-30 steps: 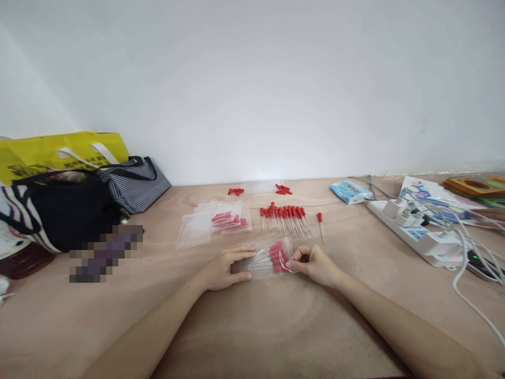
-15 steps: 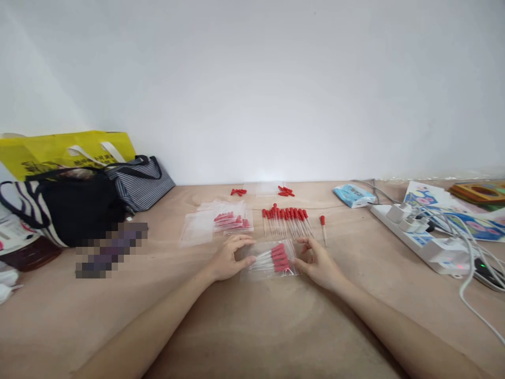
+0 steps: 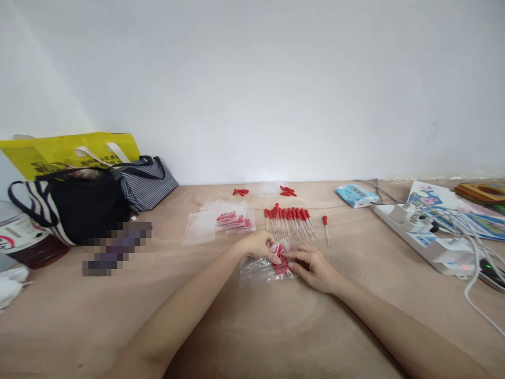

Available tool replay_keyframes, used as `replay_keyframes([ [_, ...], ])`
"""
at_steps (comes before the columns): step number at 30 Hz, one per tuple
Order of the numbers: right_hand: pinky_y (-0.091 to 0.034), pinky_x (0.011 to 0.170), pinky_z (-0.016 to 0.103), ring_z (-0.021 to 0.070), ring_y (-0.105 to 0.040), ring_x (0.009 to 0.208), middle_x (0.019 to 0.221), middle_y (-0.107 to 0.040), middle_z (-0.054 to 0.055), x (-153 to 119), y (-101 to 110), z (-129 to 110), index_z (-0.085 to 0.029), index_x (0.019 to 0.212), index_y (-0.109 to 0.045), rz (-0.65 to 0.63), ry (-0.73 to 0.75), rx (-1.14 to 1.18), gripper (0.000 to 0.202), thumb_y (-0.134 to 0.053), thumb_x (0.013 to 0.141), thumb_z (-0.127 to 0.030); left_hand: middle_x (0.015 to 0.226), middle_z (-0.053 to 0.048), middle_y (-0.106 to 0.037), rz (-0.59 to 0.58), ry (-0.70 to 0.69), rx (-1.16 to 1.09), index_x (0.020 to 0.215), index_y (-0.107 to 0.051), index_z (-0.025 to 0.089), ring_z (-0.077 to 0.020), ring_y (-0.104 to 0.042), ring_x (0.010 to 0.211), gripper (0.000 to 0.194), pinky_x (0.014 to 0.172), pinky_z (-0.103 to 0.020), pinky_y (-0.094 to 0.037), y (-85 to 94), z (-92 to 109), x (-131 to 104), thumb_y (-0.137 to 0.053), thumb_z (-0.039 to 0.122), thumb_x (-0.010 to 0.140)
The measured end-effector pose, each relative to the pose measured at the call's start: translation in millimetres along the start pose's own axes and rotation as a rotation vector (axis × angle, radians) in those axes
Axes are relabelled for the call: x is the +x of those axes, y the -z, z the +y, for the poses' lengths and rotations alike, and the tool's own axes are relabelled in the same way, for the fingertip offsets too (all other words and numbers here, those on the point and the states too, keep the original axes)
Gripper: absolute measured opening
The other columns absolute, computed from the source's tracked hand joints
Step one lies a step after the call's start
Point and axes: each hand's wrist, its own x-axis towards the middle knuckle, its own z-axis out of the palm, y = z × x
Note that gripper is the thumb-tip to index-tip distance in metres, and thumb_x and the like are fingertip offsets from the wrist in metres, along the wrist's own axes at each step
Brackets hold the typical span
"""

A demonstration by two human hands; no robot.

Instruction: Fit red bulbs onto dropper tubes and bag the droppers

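A clear zip bag (image 3: pixel 258 271) with red-topped droppers inside lies on the table in front of me. My left hand (image 3: pixel 260 248) pinches the bag's upper part near the red bulbs. From the right, my right hand (image 3: pixel 311 266) has its thumb and fingertips on the bag's right edge, beside the bulbs. Behind the hands is a row of loose droppers (image 3: pixel 290 216) with red bulbs, and a single dropper (image 3: pixel 325 229) lies to its right. Stacked filled bags (image 3: pixel 236 218) rest to the left, overlapping a flat clear bag (image 3: pixel 200 226).
Small red bulbs (image 3: pixel 240 192) lie near the wall, with more bulbs (image 3: pixel 288 191) beside them. Bags and a bottle (image 3: pixel 27 237) stand at the left. A blue packet (image 3: pixel 356 195), a power strip (image 3: pixel 426 242) with cables and printed sheets are at the right.
My left hand has moved right from the bag's left side onto its upper part by the bulbs. My right fingers have come onto the right edge, and the bag is now crumpled.
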Motion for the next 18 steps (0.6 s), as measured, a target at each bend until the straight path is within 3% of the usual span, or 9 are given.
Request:
replay_keyframes([
  [4,-0.044,0.071,0.031,0.0172,-0.053,0.081,0.091,-0.057,0.007,-1,2,-4,-0.023,0.11,-0.055,0.007,0.016,0.061,0.03,-0.049,0.081,-0.027,0.062,0.005,-0.049,0.113,-0.078,0.031,0.069,-0.05,0.017,-0.0128,-0.048,0.059,0.032,0.05,-0.021,-0.034,0.5,-2,-17,-0.068,0.039,0.055],
  [8,-0.046,0.071,0.031,0.0171,-0.053,0.083,0.096,-0.056,0.008,-2,2,-4,-0.022,0.109,-0.055,0.044,-0.004,0.097,0.029,-0.049,0.08,-0.025,0.074,0.002,-0.056,0.194,-0.081,-0.158,0.081,-0.05,0.017,-0.0155,-0.055,0.071,0.028,0.061,-0.025,-0.043,7.1,-23,-46,-0.062,0.035,0.064],
  [11,-0.046,0.072,0.032,0.0169,-0.053,0.083,0.097,-0.054,0.008,-2,1,-1,-0.022,0.105,-0.056,0.056,-0.015,0.093,0.026,-0.049,0.08,-0.024,0.087,0.0,-0.061,0.296,-0.073,-0.366,0.093,-0.05,0.018,-0.0183,-0.058,0.081,0.04,0.069,-0.028,-0.046,22.1,-52,-70,-0.067,0.035,0.06],
  [14,-0.047,0.066,0.03,0.0158,-0.054,0.08,0.097,-0.053,0.008,-2,1,1,-0.022,0.104,-0.057,0.051,-0.023,0.088,0.026,-0.049,0.079,-0.023,0.087,0.0,-0.065,0.462,0.027,-0.597,0.102,-0.047,0.018,-0.018,-0.061,0.078,0.049,0.068,-0.029,-0.049,46.4,-90,-92,-0.067,0.038,0.063],
  [16,-0.047,0.064,0.028,0.0154,-0.053,0.079,0.096,-0.052,0.008,-2,2,1,-0.022,0.103,-0.057,0.048,-0.028,0.085,0.025,-0.049,0.079,-0.023,0.084,-0.001,-0.066,0.636,0.1,-0.58,0.099,-0.048,0.016,-0.0175,-0.062,0.075,0.048,0.065,-0.029,-0.05,64.7,-117,-102,-0.069,0.04,0.062],
  [18,-0.048,0.064,0.028,0.0148,-0.053,0.078,0.095,-0.052,0.008,-2,2,1,-0.022,0.101,-0.058,0.048,-0.033,0.086,0.024,-0.049,0.079,-0.024,0.08,-0.003,-0.068,0.816,0.164,-0.365,0.092,-0.05,0.012,-0.0163,-0.063,0.072,0.04,0.064,-0.028,-0.051,81.6,-143,-106,-0.064,0.042,0.068],
])
